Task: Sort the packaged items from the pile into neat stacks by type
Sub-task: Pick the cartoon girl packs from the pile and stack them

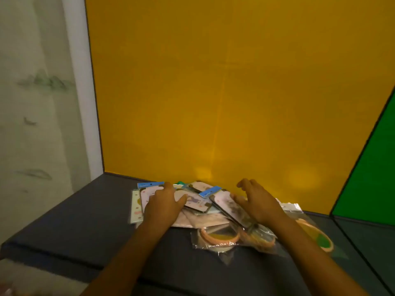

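On the dark desk (70, 227), close to the yellow wall (235, 92), lies a loose pile of packaged items (198, 207): pale printed cards in clear sleeves with blue header tabs at the left and middle, and orange-rimmed rings in crinkled plastic bags at the right. The left hand (163, 205) rests flat on the pile's left cards, fingers relaxed. The right hand (257, 201) hovers just above the pile's right side, fingers spread and lightly bent, grasping nothing.

dim, warm light | soft motion blur | wide-angle bending at edges
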A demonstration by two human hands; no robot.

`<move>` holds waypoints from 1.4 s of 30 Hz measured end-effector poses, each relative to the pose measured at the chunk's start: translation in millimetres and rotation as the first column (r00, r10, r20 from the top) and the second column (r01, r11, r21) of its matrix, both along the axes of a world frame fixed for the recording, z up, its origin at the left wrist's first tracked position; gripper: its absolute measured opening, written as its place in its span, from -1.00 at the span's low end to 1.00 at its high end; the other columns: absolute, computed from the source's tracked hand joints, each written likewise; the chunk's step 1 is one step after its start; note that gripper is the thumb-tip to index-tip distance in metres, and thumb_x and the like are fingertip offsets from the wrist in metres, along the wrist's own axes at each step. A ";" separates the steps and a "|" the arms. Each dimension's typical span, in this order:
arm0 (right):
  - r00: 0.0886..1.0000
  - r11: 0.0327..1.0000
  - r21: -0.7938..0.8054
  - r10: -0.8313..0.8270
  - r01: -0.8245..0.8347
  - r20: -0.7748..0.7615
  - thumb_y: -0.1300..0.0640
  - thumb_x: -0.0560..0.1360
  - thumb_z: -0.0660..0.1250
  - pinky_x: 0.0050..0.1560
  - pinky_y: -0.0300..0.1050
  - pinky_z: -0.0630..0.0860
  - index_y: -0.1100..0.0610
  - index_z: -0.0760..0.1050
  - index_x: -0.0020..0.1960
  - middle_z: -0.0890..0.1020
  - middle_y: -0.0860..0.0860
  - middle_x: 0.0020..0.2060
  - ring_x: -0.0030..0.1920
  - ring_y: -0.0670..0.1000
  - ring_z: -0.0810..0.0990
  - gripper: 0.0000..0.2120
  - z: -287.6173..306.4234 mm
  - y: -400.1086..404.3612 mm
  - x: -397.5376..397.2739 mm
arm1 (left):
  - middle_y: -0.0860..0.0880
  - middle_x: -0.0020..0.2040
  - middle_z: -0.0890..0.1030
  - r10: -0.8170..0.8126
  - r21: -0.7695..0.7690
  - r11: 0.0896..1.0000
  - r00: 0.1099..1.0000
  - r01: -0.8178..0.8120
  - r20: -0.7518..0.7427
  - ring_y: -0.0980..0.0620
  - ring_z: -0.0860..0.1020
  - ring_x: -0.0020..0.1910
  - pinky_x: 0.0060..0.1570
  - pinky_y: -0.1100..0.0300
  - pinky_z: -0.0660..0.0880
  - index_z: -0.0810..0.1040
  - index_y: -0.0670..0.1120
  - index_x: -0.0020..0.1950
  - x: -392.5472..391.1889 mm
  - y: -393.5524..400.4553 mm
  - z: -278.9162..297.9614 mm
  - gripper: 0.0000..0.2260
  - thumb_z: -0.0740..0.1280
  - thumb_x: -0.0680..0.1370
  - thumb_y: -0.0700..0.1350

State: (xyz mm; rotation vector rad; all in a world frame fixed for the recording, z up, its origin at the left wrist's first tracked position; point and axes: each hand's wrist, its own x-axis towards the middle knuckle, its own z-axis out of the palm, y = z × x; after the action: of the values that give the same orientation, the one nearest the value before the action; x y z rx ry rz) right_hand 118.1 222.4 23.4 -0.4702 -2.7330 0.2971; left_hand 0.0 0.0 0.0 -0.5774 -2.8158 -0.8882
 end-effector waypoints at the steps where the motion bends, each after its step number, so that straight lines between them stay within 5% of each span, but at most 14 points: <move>1: 1.000 1.000 -0.023 -0.007 0.007 0.003 -0.18 0.55 0.22 0.05 0.00 0.51 0.07 0.37 0.29 0.49 0.06 0.22 0.14 0.10 0.53 -0.57 -1.7 1.6 -1.6 | -0.13 0.11 0.59 0.011 0.018 1.000 1.000 -0.011 0.007 -0.09 0.55 0.06 -0.11 0.10 0.45 0.36 -0.07 0.27 -1.9 0.5 -0.2 -0.49 0.26 0.49 0.26; 10: 0.999 0.995 -0.102 -0.015 0.019 0.045 -0.18 0.54 0.23 0.04 0.00 0.51 0.03 0.39 0.24 0.51 0.04 0.19 0.08 0.05 0.53 -0.62 -10.8 10.7 -2.1 | -0.13 0.22 0.54 0.085 0.065 0.993 0.982 -0.097 0.170 -0.13 0.53 0.15 0.07 -0.03 0.51 0.26 -0.10 0.41 -8.4 9.6 -20.0 -0.22 0.28 0.39 0.38; 15: 0.988 0.988 -0.151 -0.016 0.040 0.156 -0.29 0.50 0.23 0.05 -0.04 0.50 0.03 0.39 0.23 0.53 0.01 0.13 0.04 0.01 0.51 -0.53 -7.8 13.1 1.7 | -0.11 -0.01 0.63 0.013 0.323 0.939 0.956 -0.113 0.294 -0.07 0.64 -0.14 -0.10 0.01 0.59 0.35 0.00 0.12 -15.5 5.6 -16.6 -0.54 0.44 0.39 0.17; 21: 0.961 0.981 -0.193 0.045 0.009 0.273 -0.33 0.41 0.32 0.13 -0.04 0.48 0.05 0.36 0.28 0.47 0.02 0.22 0.14 0.02 0.47 -0.39 -2.0 19.0 1.5 | -0.17 -0.17 0.61 -0.050 0.580 0.779 0.899 -0.237 0.435 -0.01 0.62 -0.50 -0.54 0.10 0.58 0.37 -0.18 0.22 -23.1 -14.2 -5.7 -0.62 0.42 0.47 -0.24; 25: 0.927 0.988 -0.152 0.034 0.025 0.373 -0.33 0.33 0.40 0.17 -0.07 0.48 0.07 0.33 0.32 0.43 0.03 0.26 0.21 0.03 0.43 -0.27 0.3 21.2 -2.1 | -0.23 0.12 0.55 0.052 0.572 0.773 0.926 -0.275 0.374 -0.16 0.62 -0.12 -0.63 0.32 0.45 0.42 -0.20 0.21 -28.8 -32.4 0.2 -0.68 0.39 0.49 -0.29; 30: 0.910 0.994 -0.104 0.017 0.029 0.414 -0.37 0.29 0.41 0.19 -0.06 0.46 0.08 0.34 0.31 0.41 0.05 0.25 0.23 0.04 0.41 -0.22 0.5 23.0 -6.8 | -0.23 0.20 0.54 0.045 0.660 0.726 0.971 -0.194 0.236 -0.24 0.61 0.06 -0.24 -0.10 0.63 0.40 -0.09 0.18 -40.7 -51.1 3.5 -0.71 0.34 0.52 -0.29; 33: 0.902 0.997 -0.075 0.008 0.027 0.431 -0.37 0.27 0.42 0.18 -0.08 0.45 0.09 0.36 0.28 0.43 0.06 0.23 0.19 0.04 0.41 -0.23 1.8 22.1 -10.3 | -0.19 0.20 0.54 -0.036 0.731 0.674 0.984 -0.105 0.175 -0.20 0.60 0.08 -0.26 -0.12 0.63 0.38 -0.07 0.20 -39.4 -51.4 8.9 -0.70 0.31 0.53 -0.30; 36: 0.902 0.999 -0.046 -0.006 0.029 0.433 -0.37 0.26 0.43 0.15 -0.08 0.45 0.10 0.36 0.25 0.44 0.07 0.20 0.13 0.02 0.39 -0.24 1.0 22.6 -13.8 | -0.14 0.21 0.53 -0.180 0.812 0.582 0.965 -0.051 0.189 -0.12 0.59 0.04 -0.39 0.10 0.63 0.35 -0.07 0.24 -32.0 -48.1 14.6 -0.67 0.28 0.54 -0.34; 42: 0.926 0.998 -0.023 -0.044 0.057 0.374 -0.26 0.30 0.47 -0.03 -0.17 0.36 0.12 0.41 0.18 0.47 0.07 0.12 0.06 0.02 0.41 -0.37 0.1 26.8 -16.5 | 0.03 0.28 0.49 -0.467 0.864 0.495 0.866 0.091 0.176 -0.02 0.57 0.14 -0.20 0.03 0.64 0.27 0.10 0.39 -12.0 -40.1 18.3 -0.28 0.32 0.41 -0.52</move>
State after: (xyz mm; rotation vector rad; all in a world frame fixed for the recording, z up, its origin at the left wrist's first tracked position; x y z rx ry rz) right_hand 101.5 249.2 23.5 -0.6662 -3.0825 0.2629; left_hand -12.0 -40.1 18.3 -0.7531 -2.0894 -2.4628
